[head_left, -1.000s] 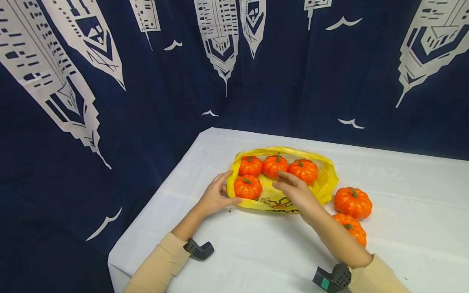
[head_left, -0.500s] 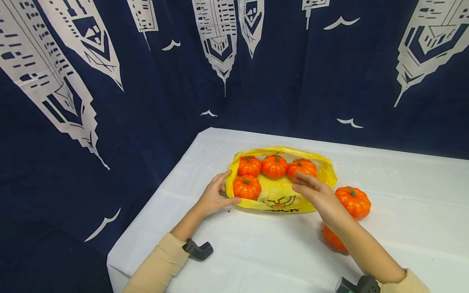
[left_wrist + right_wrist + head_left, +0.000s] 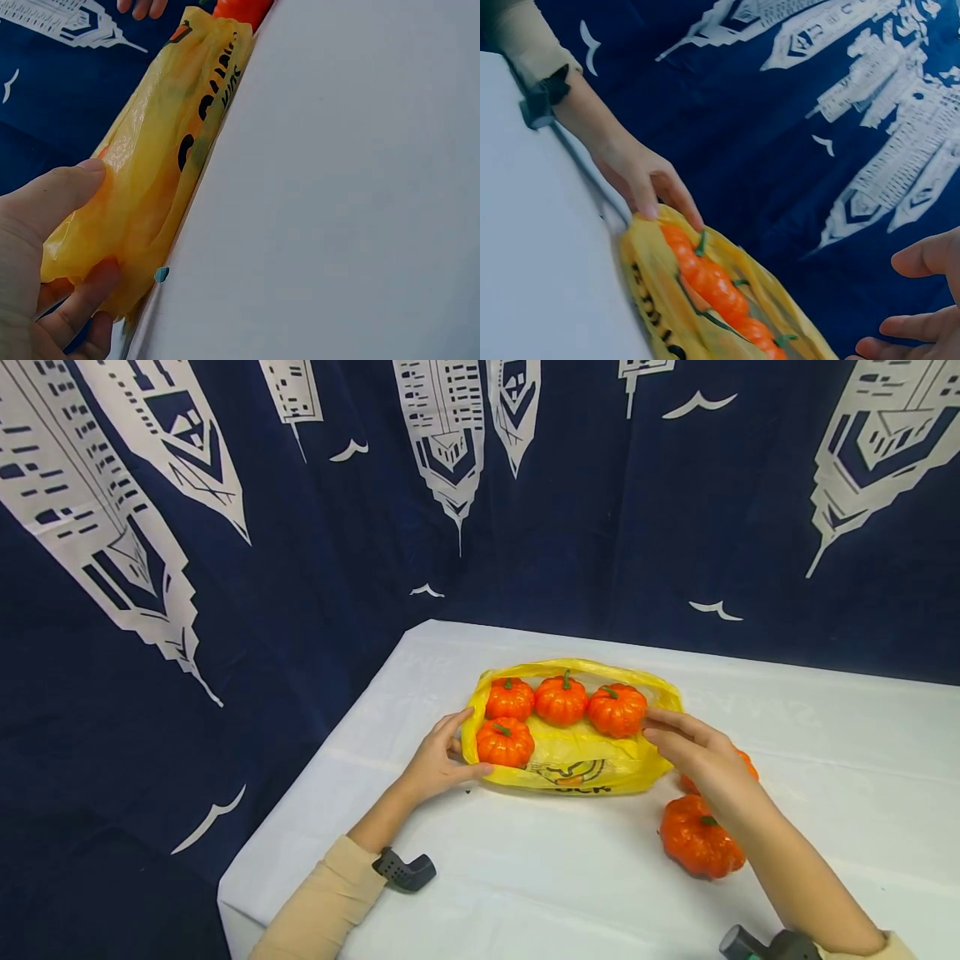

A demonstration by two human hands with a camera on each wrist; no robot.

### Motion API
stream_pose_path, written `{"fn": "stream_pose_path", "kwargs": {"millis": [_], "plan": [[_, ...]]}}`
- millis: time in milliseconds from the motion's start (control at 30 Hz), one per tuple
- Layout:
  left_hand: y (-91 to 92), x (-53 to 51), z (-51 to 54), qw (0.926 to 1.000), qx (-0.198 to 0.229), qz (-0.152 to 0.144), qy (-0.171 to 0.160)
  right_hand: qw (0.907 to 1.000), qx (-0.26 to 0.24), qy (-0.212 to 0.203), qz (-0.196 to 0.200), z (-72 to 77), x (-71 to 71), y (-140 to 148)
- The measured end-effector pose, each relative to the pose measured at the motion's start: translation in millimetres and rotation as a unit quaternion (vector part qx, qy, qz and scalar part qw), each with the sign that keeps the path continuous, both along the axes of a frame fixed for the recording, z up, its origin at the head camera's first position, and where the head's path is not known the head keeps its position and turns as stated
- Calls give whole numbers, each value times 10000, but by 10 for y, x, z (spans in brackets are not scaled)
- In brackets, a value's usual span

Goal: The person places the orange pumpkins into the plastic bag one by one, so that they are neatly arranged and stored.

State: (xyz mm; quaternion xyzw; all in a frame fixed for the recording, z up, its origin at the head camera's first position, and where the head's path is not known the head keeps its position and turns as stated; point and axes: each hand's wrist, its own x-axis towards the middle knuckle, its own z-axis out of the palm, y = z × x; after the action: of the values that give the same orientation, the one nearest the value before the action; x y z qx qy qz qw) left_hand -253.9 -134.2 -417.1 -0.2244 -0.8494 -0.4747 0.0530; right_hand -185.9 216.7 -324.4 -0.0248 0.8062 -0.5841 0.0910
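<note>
The right hand (image 3: 708,758), spread and empty, has drawn right across the bag (image 3: 633,775) the left hand (image 3: 438,764) grips, two pumpkins (image 3: 697,842) remaining outside.

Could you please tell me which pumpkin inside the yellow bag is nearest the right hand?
The rightmost pumpkin in the yellow bag: the right hand is beside it, while the other three lie farther left.

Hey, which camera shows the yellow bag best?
The head view: it shows nearly the whole bag, open, with four pumpkins inside. The left wrist view shows its printed side and the left hand gripping one end; the right wrist view crops it at the bottom edge.
</note>
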Motion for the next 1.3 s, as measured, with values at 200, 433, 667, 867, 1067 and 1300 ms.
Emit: {"fn": "stream_pose_path", "kwargs": {"millis": [200, 433, 667, 867, 1067, 1300], "plan": [[-19, -9, -8, 10000, -40, 56, 9, 9995, 92, 297, -91, -7, -97, 218], [-22, -17, -28, 10000, 16, 26, 13, 9986, 348, 242, -315, -15, -175, 434], [-6, -22, -30, 10000, 70, -10, -27, 9876, 1270, 411, -832, -61, -214, 552], [3, -22, -34, 10000, 68, -5, -60, 9856, 1503, 223, -738, -193, -248, 705], [3, -15, -27, 10000, 46, 19, -55, 9845, 1633, -72, -628, -310, -256, 833], [1, -19, -34, 10000, 82, -2, -38, 9846, 1665, -168, -512, -458, -252, 895]]}}
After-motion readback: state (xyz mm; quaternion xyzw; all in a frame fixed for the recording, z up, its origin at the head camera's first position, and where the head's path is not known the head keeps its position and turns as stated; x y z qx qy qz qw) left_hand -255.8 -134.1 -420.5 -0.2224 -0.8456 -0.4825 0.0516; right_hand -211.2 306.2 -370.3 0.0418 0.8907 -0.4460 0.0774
